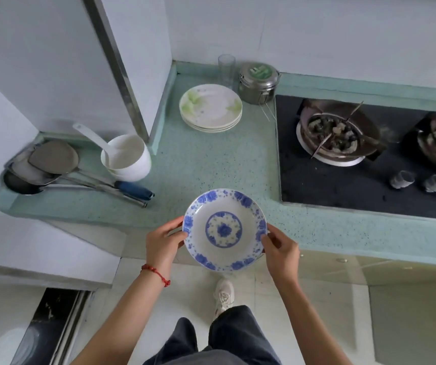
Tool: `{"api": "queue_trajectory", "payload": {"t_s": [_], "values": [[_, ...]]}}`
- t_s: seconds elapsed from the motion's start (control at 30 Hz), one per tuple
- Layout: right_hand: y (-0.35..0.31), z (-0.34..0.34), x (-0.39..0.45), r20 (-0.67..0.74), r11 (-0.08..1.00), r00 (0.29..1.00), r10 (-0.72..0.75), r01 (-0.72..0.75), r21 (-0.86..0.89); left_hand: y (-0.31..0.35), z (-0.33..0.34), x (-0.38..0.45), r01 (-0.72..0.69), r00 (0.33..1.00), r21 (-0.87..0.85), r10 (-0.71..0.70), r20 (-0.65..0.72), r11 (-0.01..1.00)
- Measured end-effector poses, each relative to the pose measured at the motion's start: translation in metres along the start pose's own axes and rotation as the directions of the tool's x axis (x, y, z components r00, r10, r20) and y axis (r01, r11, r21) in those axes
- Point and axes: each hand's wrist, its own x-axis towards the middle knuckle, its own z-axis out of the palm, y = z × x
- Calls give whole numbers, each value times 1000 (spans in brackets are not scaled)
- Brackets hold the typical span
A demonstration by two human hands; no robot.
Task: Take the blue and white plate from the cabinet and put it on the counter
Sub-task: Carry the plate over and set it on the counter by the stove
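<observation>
Both grips, left hand (162, 242) and right hand (280, 252), clasp the empty blue and white plate (224, 229) by opposite rims above the counter (211, 167) edge.

Blue and white plate (224, 229): round, floral rim and centre medallion, upright, level, empty, held over the table (211, 164) front edge.

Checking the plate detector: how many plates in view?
4 visible, maybe more. One blue and white plate held between both hands at the counter's front edge. A stack of green-leaf plates at the back by the steel tin: about three rims show; others could be hidden.
</observation>
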Motion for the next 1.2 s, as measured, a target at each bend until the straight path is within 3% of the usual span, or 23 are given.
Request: {"api": "queue_trajectory", "payload": {"t_s": [0.3, 0.47, 1.2], "values": [[-27, 18, 103, 96, 998, 995, 11, -5, -64, 37, 39, 82, 7, 996, -3, -8, -89, 1000], [-30, 33, 138, 80, 997, 997, 19, -12, -80, 43, 48, 121, 32, 997, 6, -32, -76, 999], [-28, 78, 189, 9, 990, 998, 61, -60, -126, 39, 51, 196, 112, 993, 84, -108, -44, 990]]}}
